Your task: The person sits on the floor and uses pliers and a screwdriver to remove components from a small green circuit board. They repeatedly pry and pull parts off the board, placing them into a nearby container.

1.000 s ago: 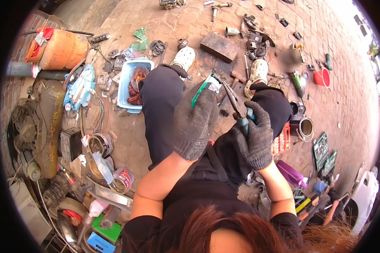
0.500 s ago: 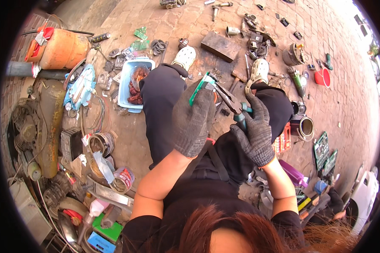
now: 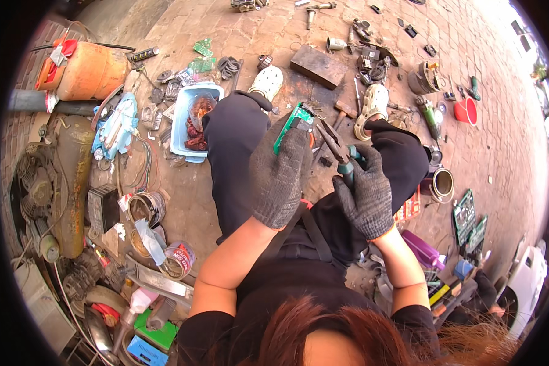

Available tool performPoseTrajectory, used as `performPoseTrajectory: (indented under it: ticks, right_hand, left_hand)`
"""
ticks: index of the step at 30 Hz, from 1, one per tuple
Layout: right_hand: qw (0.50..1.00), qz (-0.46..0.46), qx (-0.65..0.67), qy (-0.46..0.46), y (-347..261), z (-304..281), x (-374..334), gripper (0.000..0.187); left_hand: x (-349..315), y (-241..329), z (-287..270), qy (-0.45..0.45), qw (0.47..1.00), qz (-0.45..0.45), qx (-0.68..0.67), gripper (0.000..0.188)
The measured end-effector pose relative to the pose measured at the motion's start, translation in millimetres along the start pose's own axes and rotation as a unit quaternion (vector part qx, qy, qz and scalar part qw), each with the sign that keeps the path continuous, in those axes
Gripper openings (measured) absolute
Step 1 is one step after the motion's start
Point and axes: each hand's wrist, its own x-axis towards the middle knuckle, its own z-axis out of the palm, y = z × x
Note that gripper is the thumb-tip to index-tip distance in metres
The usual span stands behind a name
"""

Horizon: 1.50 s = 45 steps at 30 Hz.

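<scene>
My left hand [image 3: 280,174], in a dark grey knit glove, is closed on a small green circuit board [image 3: 288,129] with dark parts along its upper right edge. My gloved right hand [image 3: 366,198] grips pliers [image 3: 333,146] by their teal handles. The jaws are parted and point up and left, close beside the board's right edge. Whether the tips touch any part of it, I cannot tell. Both hands are held above my lap, between my knees.
A metal block [image 3: 318,66] and a hammer [image 3: 344,111] lie beyond my feet. Left of my leg stands a light blue basin [image 3: 178,143] holding copper-coloured pieces. An orange gas cylinder [image 3: 97,70] lies far left. A red bucket [image 3: 466,111] and an angle grinder [image 3: 430,117] are at the right.
The pliers have drawn slightly back from the board, and their jaws have opened wider. My right hand has shifted a little downward. My left hand still holds the board, tilted a little differently.
</scene>
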Motion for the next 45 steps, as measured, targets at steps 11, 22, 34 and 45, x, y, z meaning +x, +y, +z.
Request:
performPoseTrajectory:
  ticks: [11, 22, 34, 45]
  right_hand:
    - [0.998, -0.038, 0.028, 0.034, 8, 0, 1, 0.03]
    - [0.998, -0.05, 0.004, 0.046, -3, -2, 7, 0.027]
    - [0.96, -0.169, -0.201, 0.095, 11, -12, 24, 0.035]
    - [0.997, -0.073, -0.015, 0.03, 13, -5, 22, 0.049]
  left_hand:
    - [-2, -2, 8, 0.093, 0.992, 0.051, 0.073, 0.024]
    - [2, -8, 3, 0.067, 0.997, -0.026, 0.015, 0.025]
    - [5, -3, 3, 0.019, 0.998, -0.055, -0.006, 0.022]
    - [13, -4, -17, -0.01, 0.986, -0.025, 0.164, 0.03]
